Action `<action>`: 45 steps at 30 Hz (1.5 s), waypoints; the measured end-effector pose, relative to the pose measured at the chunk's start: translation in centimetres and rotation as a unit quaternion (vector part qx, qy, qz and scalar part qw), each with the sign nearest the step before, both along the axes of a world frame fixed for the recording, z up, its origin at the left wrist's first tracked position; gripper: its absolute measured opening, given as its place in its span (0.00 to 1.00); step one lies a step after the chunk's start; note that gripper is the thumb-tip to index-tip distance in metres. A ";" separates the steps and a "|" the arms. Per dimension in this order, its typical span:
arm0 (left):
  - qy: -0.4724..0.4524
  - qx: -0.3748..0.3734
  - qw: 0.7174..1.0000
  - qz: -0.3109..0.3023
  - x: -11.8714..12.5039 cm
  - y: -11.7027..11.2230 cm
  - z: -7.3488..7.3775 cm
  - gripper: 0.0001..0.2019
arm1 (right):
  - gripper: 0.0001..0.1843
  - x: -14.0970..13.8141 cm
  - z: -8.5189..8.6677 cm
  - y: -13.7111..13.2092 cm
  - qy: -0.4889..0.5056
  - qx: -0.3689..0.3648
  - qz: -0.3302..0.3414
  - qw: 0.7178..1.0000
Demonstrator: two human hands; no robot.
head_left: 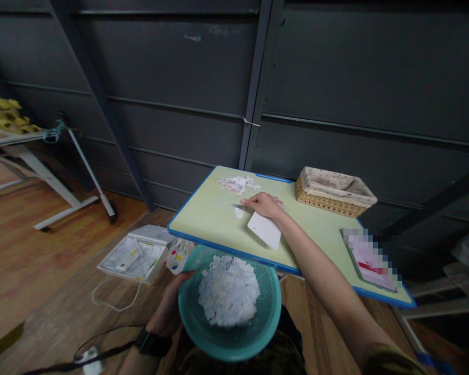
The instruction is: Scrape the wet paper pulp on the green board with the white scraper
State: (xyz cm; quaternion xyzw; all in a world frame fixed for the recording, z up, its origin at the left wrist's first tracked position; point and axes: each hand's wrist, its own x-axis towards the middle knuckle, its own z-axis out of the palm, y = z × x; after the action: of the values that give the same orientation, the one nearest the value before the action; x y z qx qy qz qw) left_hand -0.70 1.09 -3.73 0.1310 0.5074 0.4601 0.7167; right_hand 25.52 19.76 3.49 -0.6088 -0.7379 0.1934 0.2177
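Note:
My left hand [167, 310] grips the left rim of a teal mesh bowl [234, 338] heaped with small white paper scraps [229, 290], held below the table's near edge. My right hand [263, 204] reaches out over the pale green table [211, 213] and is closed on a white card [264, 229] whose lower edge rests on the tabletop. A single scrap [239, 212] lies just left of that hand. Farther back lies a small pile of white and pink scraps [238, 184].
A wicker basket [334, 191] stands at the table's back right. A blurred pink sheet [369, 259] lies at the right end. On the wooden floor to the left sit a white tray with papers [135, 254] and a cable. A white metal rack [42, 172] stands far left.

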 end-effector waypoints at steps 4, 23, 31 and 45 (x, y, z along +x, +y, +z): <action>0.003 -0.001 1.000 0.005 0.2 0.0 0.3 0.13 | 0.29 0.4 0.5 0.0 -0.016 0.077 -0.091 0.993; -0.001 0.091 0.996 -0.002 -0.2 0.2 -1.7 0.12 | 0.21 6.7 -0.5 -4.1 -0.170 0.329 -0.001 0.929; 0.011 0.068 0.998 -0.001 0.0 0.2 -0.7 0.12 | 0.21 3.3 1.5 -1.5 -0.246 0.251 -0.085 0.932; 0.018 0.054 0.998 0.023 0.2 0.2 -0.1 0.10 | 0.15 2.3 -1.2 -7.1 -0.165 0.259 0.126 0.943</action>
State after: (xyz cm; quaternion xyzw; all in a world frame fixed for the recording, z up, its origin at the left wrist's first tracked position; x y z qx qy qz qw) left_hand -0.55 1.24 -3.81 0.1661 0.4970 0.5010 0.6888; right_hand 27.86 12.70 2.26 -0.4563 -0.8590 -0.0817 0.2173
